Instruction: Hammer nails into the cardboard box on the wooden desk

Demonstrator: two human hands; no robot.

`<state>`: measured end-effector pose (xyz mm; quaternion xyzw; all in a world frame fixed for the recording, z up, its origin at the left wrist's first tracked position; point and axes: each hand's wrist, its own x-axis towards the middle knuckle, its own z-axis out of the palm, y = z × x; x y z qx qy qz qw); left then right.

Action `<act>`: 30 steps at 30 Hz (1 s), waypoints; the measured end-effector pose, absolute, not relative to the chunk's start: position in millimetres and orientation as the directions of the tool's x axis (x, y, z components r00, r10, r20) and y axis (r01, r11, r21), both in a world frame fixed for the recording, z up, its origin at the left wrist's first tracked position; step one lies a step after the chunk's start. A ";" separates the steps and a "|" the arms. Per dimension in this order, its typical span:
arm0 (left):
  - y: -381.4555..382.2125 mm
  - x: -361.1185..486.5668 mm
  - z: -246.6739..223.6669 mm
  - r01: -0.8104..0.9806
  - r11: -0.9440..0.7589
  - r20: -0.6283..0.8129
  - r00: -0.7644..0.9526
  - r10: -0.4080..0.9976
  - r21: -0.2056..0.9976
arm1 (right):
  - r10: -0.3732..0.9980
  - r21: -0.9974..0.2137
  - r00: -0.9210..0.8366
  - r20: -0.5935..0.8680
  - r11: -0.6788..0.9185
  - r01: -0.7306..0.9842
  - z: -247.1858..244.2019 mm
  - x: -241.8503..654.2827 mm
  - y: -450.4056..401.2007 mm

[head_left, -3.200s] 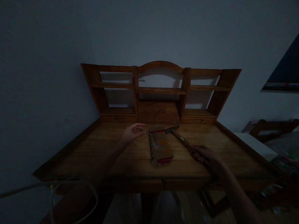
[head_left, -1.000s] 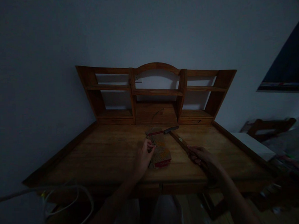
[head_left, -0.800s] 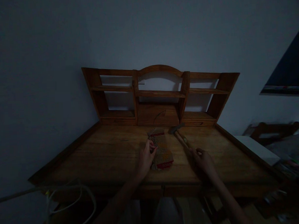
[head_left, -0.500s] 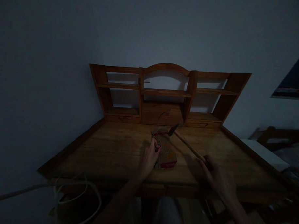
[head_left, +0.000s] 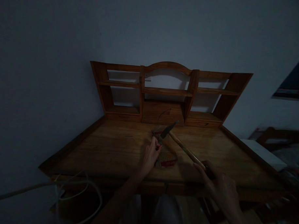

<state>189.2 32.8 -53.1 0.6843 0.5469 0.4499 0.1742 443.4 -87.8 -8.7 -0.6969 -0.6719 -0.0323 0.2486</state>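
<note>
My right hand (head_left: 219, 184) is wrapped round the wooden handle of a hammer (head_left: 186, 149). The dark hammer head (head_left: 169, 129) is over the far part of a tan and red patterned block or packet (head_left: 168, 153), close above my left fingers. On the left edge of that block rests my left hand (head_left: 151, 154), its thumb and fingers pinched together. Whatever sits in the pinch is too small and dark to make out. The block lies on a wooden desk (head_left: 111, 149), and the hammer partly covers its far end.
A wooden shelf unit (head_left: 167, 90) with drawers stands along the back of the desk. Pale cable loops (head_left: 78, 183) hang at the front left. To the right are a white surface (head_left: 263, 153) and a wooden chair back (head_left: 282, 133). The light is dim.
The hammer head has moved left and down, nearer my left fingers. My right hand has shifted slightly down with the handle, and my left hand stays at the block.
</note>
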 end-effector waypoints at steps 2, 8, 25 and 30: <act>32.8 189.0 -53.4 0.596 -0.345 0.429 0.000 0.903 0.725 | 0.933 -0.262 0.072 0.354 0.025 0.965 -9.8 442.7 -88.8; 35.4 189.0 -57.4 0.584 -0.347 0.425 0.005 0.905 0.734 | 0.956 -0.237 0.073 0.286 -0.004 0.972 -12.0 441.4 -89.1; 36.6 188.7 -60.9 0.593 -0.371 0.453 0.012 0.891 0.715 | 0.927 -0.086 0.030 0.374 0.003 0.996 2.9 440.3 -93.3; 37.9 188.6 -61.9 0.599 -0.372 0.458 0.009 0.889 0.710 | 0.920 -0.134 0.077 0.383 -0.027 0.991 4.4 439.6 -92.7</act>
